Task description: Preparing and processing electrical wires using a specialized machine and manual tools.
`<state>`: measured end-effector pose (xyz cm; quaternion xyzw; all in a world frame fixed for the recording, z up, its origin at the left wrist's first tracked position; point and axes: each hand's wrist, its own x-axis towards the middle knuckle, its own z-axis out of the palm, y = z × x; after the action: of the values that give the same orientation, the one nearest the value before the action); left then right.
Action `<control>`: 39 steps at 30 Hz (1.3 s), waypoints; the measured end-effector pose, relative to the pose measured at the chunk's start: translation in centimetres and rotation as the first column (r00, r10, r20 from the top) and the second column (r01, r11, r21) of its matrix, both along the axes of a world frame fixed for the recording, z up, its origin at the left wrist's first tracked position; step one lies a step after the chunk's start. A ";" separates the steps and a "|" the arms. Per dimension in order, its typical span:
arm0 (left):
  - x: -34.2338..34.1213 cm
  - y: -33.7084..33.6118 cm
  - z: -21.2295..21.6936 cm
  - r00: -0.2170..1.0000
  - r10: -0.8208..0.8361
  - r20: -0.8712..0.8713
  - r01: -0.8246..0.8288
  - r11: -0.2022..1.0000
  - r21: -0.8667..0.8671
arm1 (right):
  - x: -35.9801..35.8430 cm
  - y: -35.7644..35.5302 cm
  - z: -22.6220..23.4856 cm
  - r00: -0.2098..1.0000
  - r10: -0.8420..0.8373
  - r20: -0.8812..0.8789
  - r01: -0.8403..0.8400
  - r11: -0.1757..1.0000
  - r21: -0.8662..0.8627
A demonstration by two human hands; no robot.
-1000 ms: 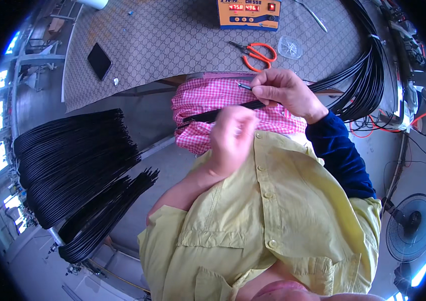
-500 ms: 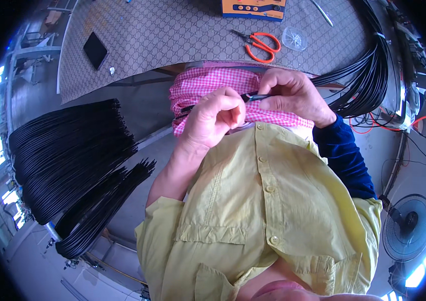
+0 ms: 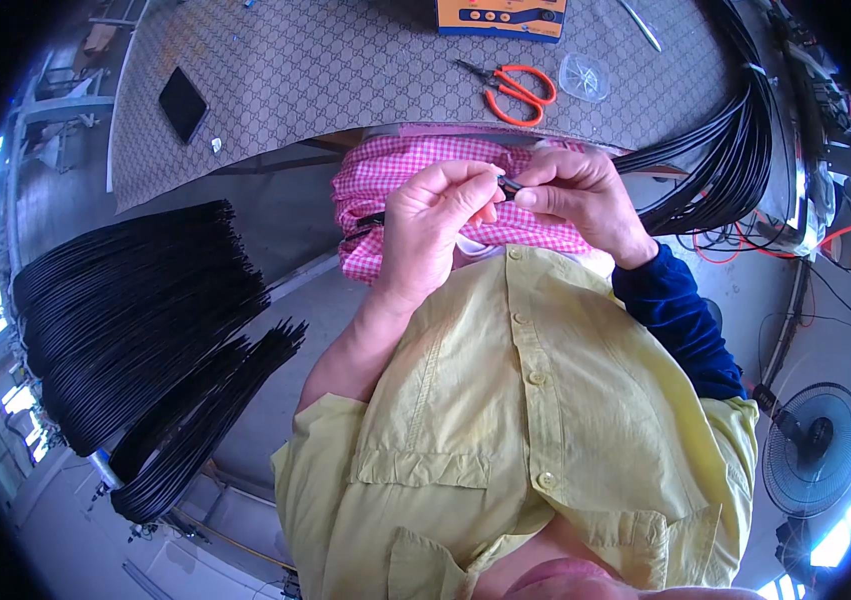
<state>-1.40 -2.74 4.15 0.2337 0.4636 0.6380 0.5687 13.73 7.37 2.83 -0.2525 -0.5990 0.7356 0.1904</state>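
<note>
Above my lap, both hands pinch a black cable [image 3: 510,187], whose short dark end piece shows between my fingertips. My left hand [image 3: 433,222] is closed on it with thumb and forefinger. From the other side my right hand [image 3: 585,200] grips it the same way, with the fingertips of both hands almost meeting. More black cable [image 3: 369,221] shows just left of my left hand, over the pink checked cloth [image 3: 375,175] on my lap. Fingers hide the details of the cable's end.
On the patterned tabletop [image 3: 325,70] lie orange-handled scissors [image 3: 520,93], a small clear dish [image 3: 583,78], a black phone [image 3: 184,105] and an orange-blue box [image 3: 500,18]. Black cable bundles hang at the left [image 3: 135,310] and right [image 3: 720,170]. A fan [image 3: 813,450] stands at the right.
My hands have drawn closer together, and less of the cable shows between them. The left thumb and fingers have shifted from a curled ring to a straighter pinch.
</note>
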 end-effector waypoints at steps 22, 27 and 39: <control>-1.1 2.4 0.4 0.995 -0.074 -0.060 0.071 0.997 -0.038 | 0.4 0.0 1.1 0.989 -0.104 0.102 0.117 0.984 -0.135; 1.1 2.1 -0.9 0.973 0.062 0.224 -0.070 0.997 0.031 | 0.2 -0.7 0.0 0.986 -0.166 -0.033 0.148 0.942 -0.302; -0.3 2.0 -1.5 0.859 -0.131 0.496 0.144 0.990 0.012 | 0.4 -0.4 -0.1 0.995 -0.100 -0.010 0.093 0.955 -0.282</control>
<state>-1.74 -0.73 2.67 0.0878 0.2926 0.6284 0.7154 14.17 6.99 2.72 -0.2971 -0.4731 0.8060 0.1954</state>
